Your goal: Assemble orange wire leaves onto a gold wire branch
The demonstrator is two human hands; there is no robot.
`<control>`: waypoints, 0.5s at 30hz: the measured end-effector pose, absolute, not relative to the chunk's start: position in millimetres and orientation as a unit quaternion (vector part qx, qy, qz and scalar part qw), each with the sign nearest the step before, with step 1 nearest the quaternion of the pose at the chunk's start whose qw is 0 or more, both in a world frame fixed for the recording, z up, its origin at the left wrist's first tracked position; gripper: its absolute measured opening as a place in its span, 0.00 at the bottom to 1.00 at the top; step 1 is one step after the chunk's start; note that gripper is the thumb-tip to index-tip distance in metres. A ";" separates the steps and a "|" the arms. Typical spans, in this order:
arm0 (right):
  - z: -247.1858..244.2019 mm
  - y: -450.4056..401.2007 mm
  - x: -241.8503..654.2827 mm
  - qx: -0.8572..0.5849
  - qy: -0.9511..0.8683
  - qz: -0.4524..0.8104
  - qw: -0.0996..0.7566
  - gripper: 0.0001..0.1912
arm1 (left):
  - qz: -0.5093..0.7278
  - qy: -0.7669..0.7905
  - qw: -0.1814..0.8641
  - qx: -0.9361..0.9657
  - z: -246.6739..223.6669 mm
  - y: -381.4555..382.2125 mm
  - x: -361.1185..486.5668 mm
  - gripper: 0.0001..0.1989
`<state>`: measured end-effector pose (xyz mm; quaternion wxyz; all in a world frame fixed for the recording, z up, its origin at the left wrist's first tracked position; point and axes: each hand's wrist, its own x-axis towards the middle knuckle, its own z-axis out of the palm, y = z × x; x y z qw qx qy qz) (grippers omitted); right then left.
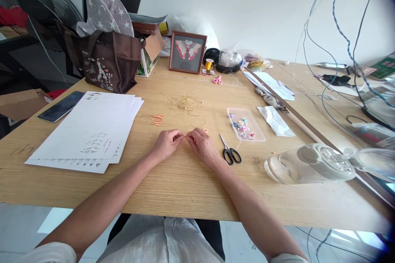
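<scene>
My left hand (166, 144) and my right hand (200, 146) meet over the middle of the light wooden table (123, 185). Their fingertips pinch something very thin, perhaps a fine strand (185, 136), though it is too small to make out well. Just beyond lies a tangled heap of fine gold strands (184, 104). Several small orange pieces (157, 120) lie to its left. To the right of my right hand are black-handled scissors (231, 151) and a clear plastic box of small coloured items (245, 125).
White cut paper sheets (83, 131) and a phone (61, 106) lie at left. A framed textile picture (187, 52), yellow spool (209, 64), pink scissors (217, 79) and brown bag (108, 61) stand behind. A clear glass vessel (310, 164) lies at right, with cables (348, 41) hanging beyond.
</scene>
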<state>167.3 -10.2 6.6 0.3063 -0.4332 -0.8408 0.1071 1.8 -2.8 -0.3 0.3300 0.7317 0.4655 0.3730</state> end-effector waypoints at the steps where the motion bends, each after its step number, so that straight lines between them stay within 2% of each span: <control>1: 6.7 -9.6 167.6 -0.435 -0.840 0.104 0.308 0.10 | 0.362 0.459 0.317 0.747 -0.1 -3.3 2.2 0.07; 5: 7.1 -6.8 168.8 -0.441 -0.824 0.128 0.331 0.09 | 0.345 0.421 0.335 0.769 1.1 -5.0 3.2 0.07; 12: 5.3 -7.9 168.2 -0.444 -0.802 0.173 0.360 0.08 | 0.406 0.411 0.491 0.652 5.6 -3.3 2.6 0.09; 15: 2.9 -11.1 166.0 -0.423 -0.818 0.183 0.345 0.09 | 0.420 0.429 0.489 0.633 5.1 -2.4 2.2 0.11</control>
